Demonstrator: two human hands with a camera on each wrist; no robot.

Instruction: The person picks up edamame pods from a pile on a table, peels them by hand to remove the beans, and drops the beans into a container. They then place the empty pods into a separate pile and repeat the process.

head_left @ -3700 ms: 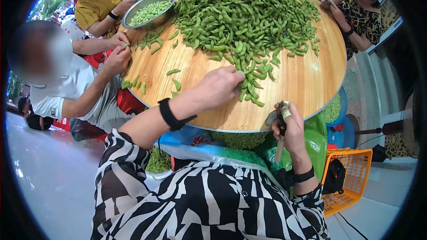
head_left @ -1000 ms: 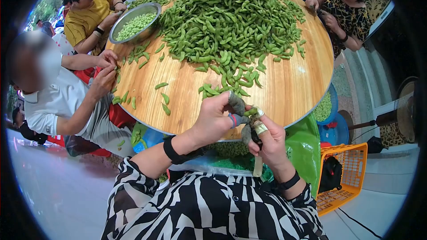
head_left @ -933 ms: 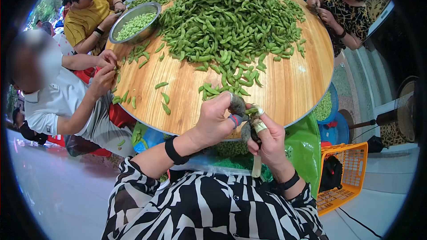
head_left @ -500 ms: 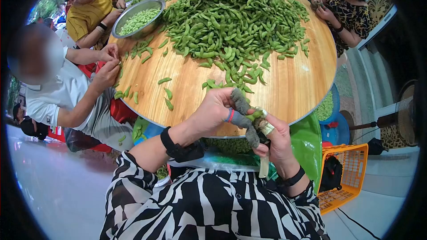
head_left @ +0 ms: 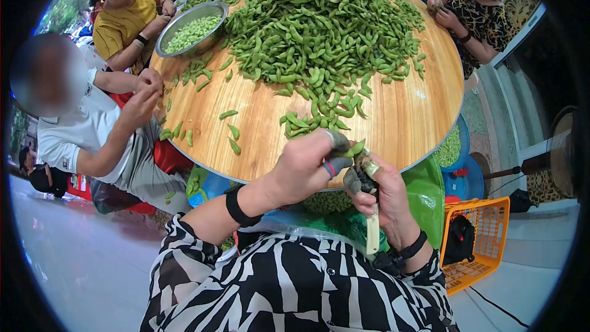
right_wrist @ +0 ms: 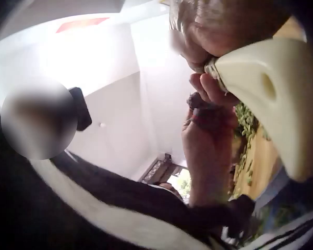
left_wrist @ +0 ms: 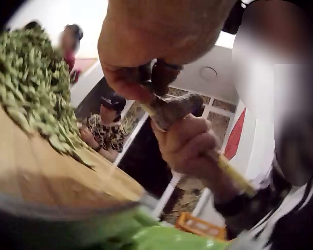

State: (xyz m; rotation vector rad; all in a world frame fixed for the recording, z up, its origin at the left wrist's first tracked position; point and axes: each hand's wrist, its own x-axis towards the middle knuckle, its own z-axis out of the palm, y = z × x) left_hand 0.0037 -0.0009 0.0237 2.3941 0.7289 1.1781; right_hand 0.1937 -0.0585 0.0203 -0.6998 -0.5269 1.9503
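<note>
In the head view my left hand (head_left: 301, 166), with grey coverings on its fingers, pinches a green pod (head_left: 356, 148) over the table's near edge. Close beside it, my right hand (head_left: 388, 195) grips a tool whose pale handle (head_left: 372, 233) points down; wrapping covers its thumb, and the blade is hidden. Seen from the left wrist, the left hand (left_wrist: 156, 36) is above the right hand (left_wrist: 185, 146). The right wrist view shows the handle (right_wrist: 281, 78) large, under the right hand (right_wrist: 235, 26), with the left hand (right_wrist: 206, 151) beyond.
A big pod heap (head_left: 326, 31) lies on the round wooden table (head_left: 270, 129). A metal bowl (head_left: 163, 45) of shelled beans stands at the left. Several people sit around. An orange crate (head_left: 491, 233) and blue basins (head_left: 468, 178) are at the right, below table level.
My left hand has come back from the heap's near edge to my right hand. In the last half second, the pod has become more visible between them and the left fingers have shifted slightly.
</note>
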